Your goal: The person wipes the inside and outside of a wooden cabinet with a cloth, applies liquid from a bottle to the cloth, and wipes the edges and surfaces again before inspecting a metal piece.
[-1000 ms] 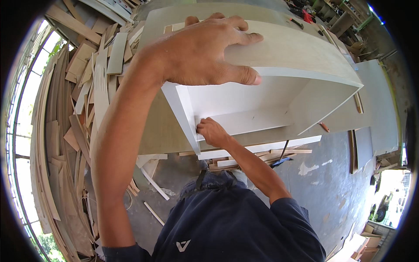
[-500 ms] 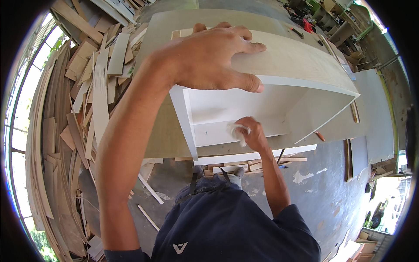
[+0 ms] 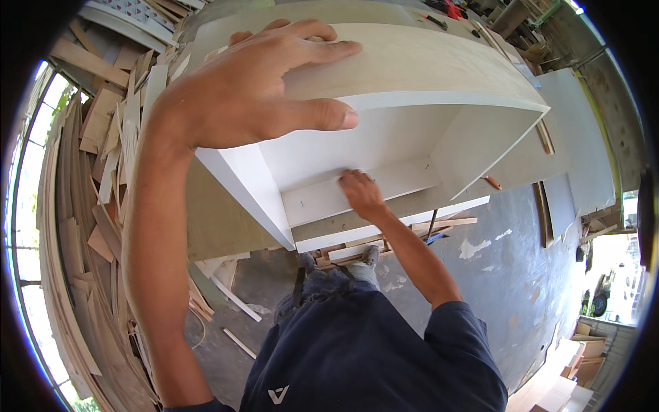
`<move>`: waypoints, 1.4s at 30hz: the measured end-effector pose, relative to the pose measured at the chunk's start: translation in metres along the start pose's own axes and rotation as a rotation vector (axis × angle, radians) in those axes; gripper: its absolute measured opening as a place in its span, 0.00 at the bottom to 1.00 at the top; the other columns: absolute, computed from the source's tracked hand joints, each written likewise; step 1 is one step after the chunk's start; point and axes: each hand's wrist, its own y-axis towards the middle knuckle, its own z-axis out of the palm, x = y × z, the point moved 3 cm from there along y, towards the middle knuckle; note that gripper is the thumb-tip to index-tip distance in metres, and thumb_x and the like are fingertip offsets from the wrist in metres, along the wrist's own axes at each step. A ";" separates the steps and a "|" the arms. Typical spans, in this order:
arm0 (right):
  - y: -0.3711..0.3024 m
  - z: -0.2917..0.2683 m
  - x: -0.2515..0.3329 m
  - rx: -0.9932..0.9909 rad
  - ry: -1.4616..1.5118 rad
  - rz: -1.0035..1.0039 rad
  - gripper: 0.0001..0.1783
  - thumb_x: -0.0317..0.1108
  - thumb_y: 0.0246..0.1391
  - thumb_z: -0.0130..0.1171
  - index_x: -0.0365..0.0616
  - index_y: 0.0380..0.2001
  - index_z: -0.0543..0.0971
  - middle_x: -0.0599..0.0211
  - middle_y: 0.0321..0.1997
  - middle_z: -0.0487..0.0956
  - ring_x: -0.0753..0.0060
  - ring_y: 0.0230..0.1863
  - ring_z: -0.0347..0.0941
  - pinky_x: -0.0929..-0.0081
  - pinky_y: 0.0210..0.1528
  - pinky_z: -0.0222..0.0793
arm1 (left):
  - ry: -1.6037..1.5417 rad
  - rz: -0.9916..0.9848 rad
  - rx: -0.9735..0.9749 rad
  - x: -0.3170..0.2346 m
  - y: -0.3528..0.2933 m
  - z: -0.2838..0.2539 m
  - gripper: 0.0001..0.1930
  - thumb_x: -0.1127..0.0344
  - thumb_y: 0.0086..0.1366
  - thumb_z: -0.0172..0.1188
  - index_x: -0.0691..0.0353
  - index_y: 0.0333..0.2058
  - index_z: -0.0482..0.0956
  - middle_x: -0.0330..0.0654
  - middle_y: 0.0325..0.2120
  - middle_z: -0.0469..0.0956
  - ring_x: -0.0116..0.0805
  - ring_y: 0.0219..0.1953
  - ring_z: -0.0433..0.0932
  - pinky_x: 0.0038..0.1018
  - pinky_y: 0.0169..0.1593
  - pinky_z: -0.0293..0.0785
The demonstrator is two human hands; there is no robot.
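Grey concrete floor (image 3: 508, 302), patched with pale stains. Worktop (image 3: 226, 223), broad, drab beige-green, spread across the middle of the room. Pile of wooden boards and offcuts (image 3: 86, 288), stacked along the left beside the window side. One cabinet (image 3: 439, 65), box-shaped, pale wood on top, white within, resting on the worktop with its open side toward the person. One person in a dark blue shirt (image 3: 371, 343), standing at the near side. One dark flat panel (image 3: 559, 206), to the right of the worktop. One long white strip (image 3: 456, 210), low on the near side, below the cabinet's opening. Left hand (image 3: 264, 89), laid over the left end of the cabinet's top, fingers spread wide, thumb reaching across the white front edge. Right hand (image 3: 364, 196), inside the cabinet, fingers bent close together at the white inner surface; whether they hold anything I cannot tell. One hammer-like tool (image 3: 436, 23), far right on the worktop. One orange-brown handle (image 3: 492, 182), just right of the cabinet. Small dark pins (image 3: 302, 203) in the white interior, too small to identify.
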 end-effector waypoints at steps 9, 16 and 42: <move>-0.031 -0.032 0.062 0.230 0.268 -0.024 0.16 0.21 0.49 0.58 0.43 0.43 0.83 0.58 0.51 0.80 0.51 0.54 0.73 0.58 0.58 0.71 | -0.027 -0.041 -0.025 0.003 -0.005 0.001 0.37 0.43 0.61 0.67 0.55 0.65 0.74 0.48 0.65 0.68 0.49 0.66 0.66 0.40 0.71 0.56; -0.007 -0.076 0.016 -0.021 0.362 0.299 0.18 0.18 0.47 0.57 0.43 0.41 0.85 0.55 0.46 0.83 0.49 0.50 0.77 0.57 0.58 0.72 | 0.011 -0.055 -0.030 0.003 -0.001 0.000 0.39 0.41 0.60 0.67 0.55 0.65 0.73 0.49 0.65 0.68 0.48 0.67 0.66 0.40 0.72 0.55; -0.032 0.008 0.087 -0.094 0.326 -0.007 0.26 0.23 0.52 0.54 0.41 0.56 0.76 0.57 0.61 0.75 0.53 0.67 0.68 0.53 0.67 0.63 | -0.059 -0.086 0.076 0.004 -0.002 -0.007 0.41 0.43 0.57 0.67 0.54 0.66 0.72 0.46 0.67 0.66 0.49 0.70 0.62 0.42 0.73 0.50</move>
